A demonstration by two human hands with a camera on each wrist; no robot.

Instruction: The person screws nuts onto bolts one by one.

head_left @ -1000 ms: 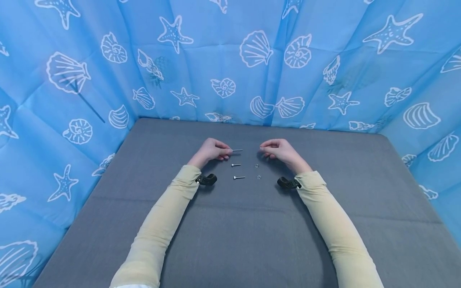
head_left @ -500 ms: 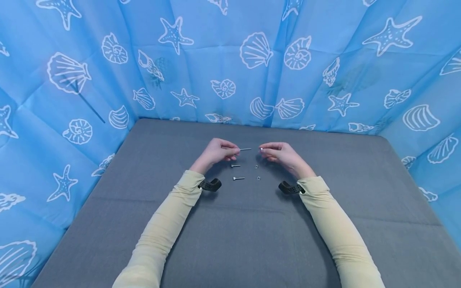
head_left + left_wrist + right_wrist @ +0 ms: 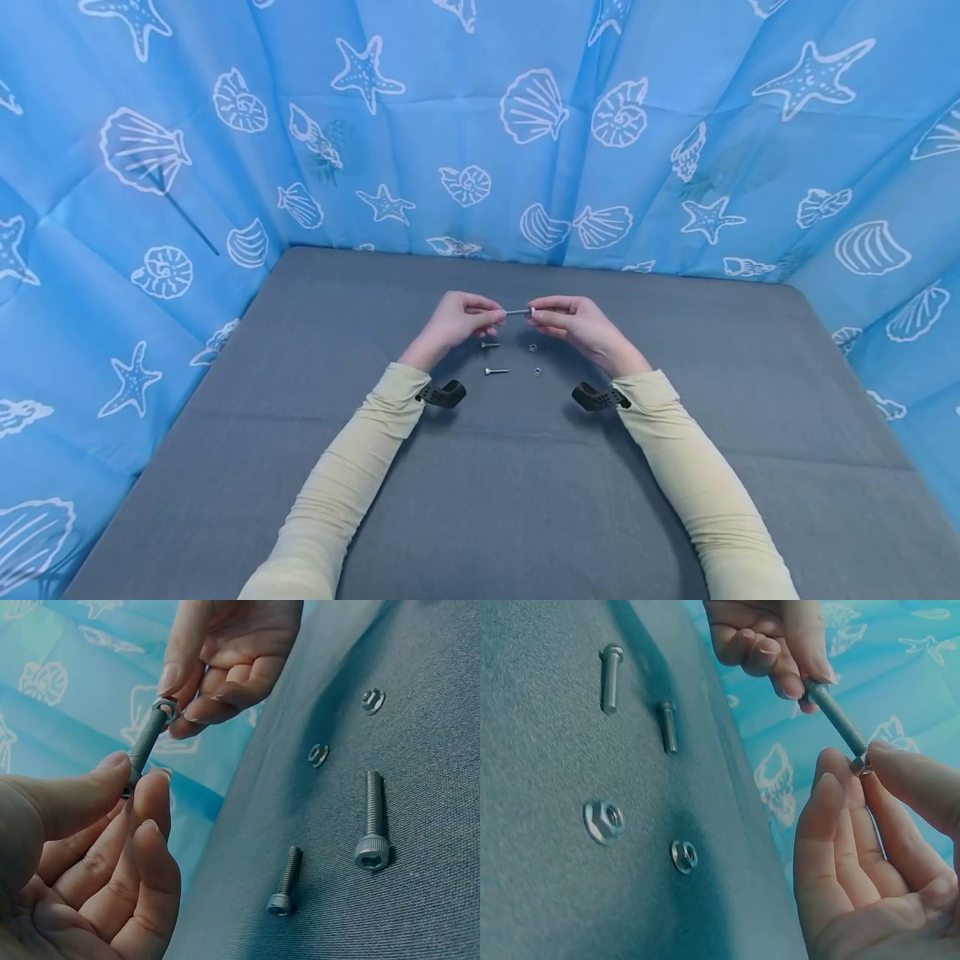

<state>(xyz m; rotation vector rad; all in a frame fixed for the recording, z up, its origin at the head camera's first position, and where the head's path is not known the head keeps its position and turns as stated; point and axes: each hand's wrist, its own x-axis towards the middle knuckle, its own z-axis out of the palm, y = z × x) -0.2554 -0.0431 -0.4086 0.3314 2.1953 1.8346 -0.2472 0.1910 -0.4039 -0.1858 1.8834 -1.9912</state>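
My left hand (image 3: 463,322) pinches a metal bolt (image 3: 147,741) by its head between thumb and fingers, its threaded shank pointing right. Facing it, my right hand (image 3: 581,325) pinches a small hex nut (image 3: 860,763) between thumb and fingertips. The nut sits at the bolt's free tip; whether the threads have caught I cannot tell. Both hands are held above the table, palms partly showing in the wrist views. Below them lie two socket-head bolts, a longer one (image 3: 372,821) and a shorter one (image 3: 286,881), and two flange nuts, one larger (image 3: 604,821) and one smaller (image 3: 683,856).
A grey cloth-covered table (image 3: 495,500) lies under everything. Blue curtains (image 3: 420,133) printed with shells and starfish surround its back and sides. Black wrist straps (image 3: 442,394) stick out below both hands.
My left hand has moved right with the bolt. The right hand has brought the nut slightly left, so the gap between them has closed and the nut now meets the bolt's tip.
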